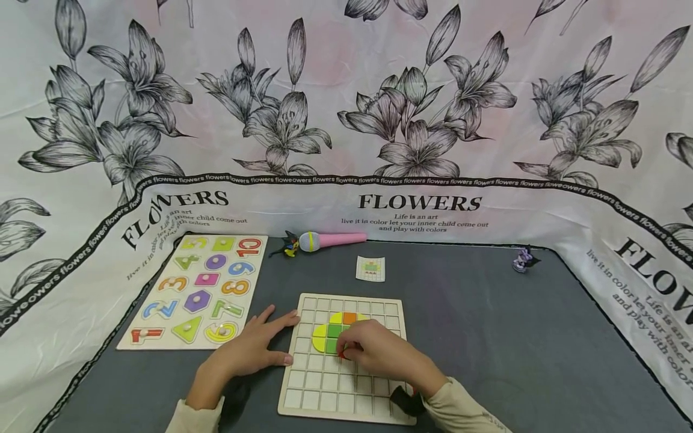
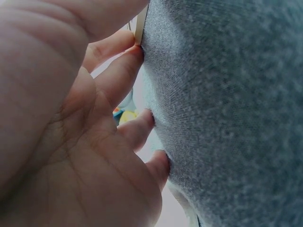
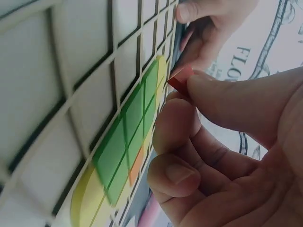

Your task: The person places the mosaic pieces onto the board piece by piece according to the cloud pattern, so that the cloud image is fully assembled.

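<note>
A pale wooden grid board (image 1: 314, 380) lies on the dark grey cloth in front of the person. Near its middle sit green tiles (image 3: 128, 127), an orange tile (image 1: 349, 318) and rounded yellow tiles (image 1: 319, 338); the right hand covers part of this group in the head view. Between thumb and index finger, the right hand (image 1: 387, 352) pinches a small red tile (image 3: 182, 80) close over the board, beside the green ones. With fingers spread, the left hand (image 1: 249, 346) rests on the cloth, its thumb and index fingertips at the board's left edge.
To the left lies a number-and-shape puzzle board (image 1: 168, 300). Behind the grid are a small pattern card (image 1: 370, 269), a pink toy microphone (image 1: 341, 239) and a small dark figure (image 1: 290, 245). A purple figure (image 1: 523, 260) stands at the back right.
</note>
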